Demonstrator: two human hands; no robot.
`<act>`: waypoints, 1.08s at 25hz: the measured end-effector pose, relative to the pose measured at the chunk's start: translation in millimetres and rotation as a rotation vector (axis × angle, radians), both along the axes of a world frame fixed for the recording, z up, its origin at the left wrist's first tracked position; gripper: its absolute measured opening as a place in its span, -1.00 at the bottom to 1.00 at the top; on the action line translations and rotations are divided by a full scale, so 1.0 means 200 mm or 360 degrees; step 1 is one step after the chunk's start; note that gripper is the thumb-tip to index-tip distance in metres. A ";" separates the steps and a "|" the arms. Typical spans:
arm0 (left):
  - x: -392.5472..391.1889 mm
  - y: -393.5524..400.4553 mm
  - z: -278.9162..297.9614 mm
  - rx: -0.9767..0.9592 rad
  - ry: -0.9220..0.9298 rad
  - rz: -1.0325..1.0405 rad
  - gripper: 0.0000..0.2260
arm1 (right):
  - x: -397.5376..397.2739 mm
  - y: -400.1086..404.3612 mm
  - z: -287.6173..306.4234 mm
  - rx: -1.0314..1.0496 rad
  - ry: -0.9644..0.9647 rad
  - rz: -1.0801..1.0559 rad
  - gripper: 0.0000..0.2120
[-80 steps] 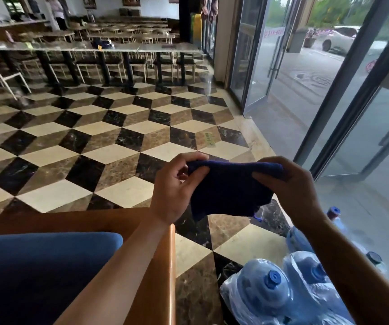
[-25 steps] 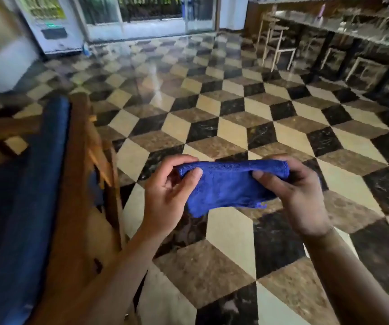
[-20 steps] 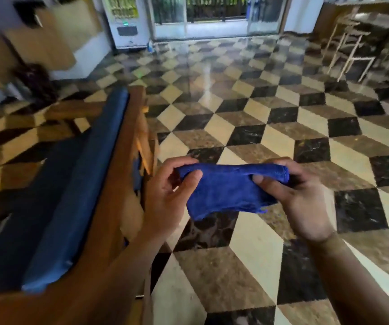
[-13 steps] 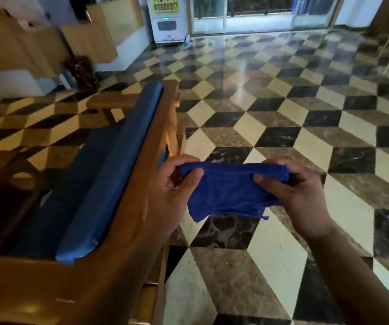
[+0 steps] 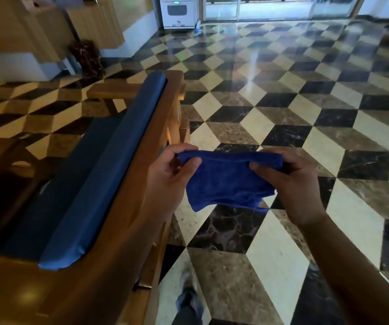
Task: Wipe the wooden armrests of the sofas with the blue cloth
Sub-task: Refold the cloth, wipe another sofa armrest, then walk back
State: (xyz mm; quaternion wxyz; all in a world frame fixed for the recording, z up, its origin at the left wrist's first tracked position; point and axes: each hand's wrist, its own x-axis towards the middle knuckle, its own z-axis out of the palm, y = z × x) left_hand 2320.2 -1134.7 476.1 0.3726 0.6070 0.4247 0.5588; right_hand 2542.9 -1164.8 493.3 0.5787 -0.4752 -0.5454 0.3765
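I hold the folded blue cloth stretched between both hands at chest height above the floor. My left hand pinches its left end and my right hand pinches its right end. To the left stands a wooden sofa with blue cushions, seen from behind its backrest. Its far wooden armrest lies beyond the cushions. The near armrest fills the bottom left corner, under my left forearm. The cloth touches no wood.
Glossy floor tiled in black, brown and cream diamonds spreads to the right and ahead. A white machine and glass doors stand at the far wall. A wooden counter is at the upper left. My foot shows below.
The view has swung left from the glass wall and water bottles to the sofa's back. The sofa now sits nearer the middle. Both hands keep the same hold on the cloth.
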 end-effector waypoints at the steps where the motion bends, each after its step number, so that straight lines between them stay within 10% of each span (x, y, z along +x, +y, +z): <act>1: 0.00 0.07 0.00 -0.0019 0.0003 -0.0006 -0.85 | 0.00 0.07 -0.01 -0.0002 -0.0023 -0.0009 -0.77; 27: 0.10 2.56 -0.02 -0.0206 -0.0048 -0.0161 -0.76 | 0.11 2.46 -0.09 -0.0001 0.0128 -0.0199 -0.83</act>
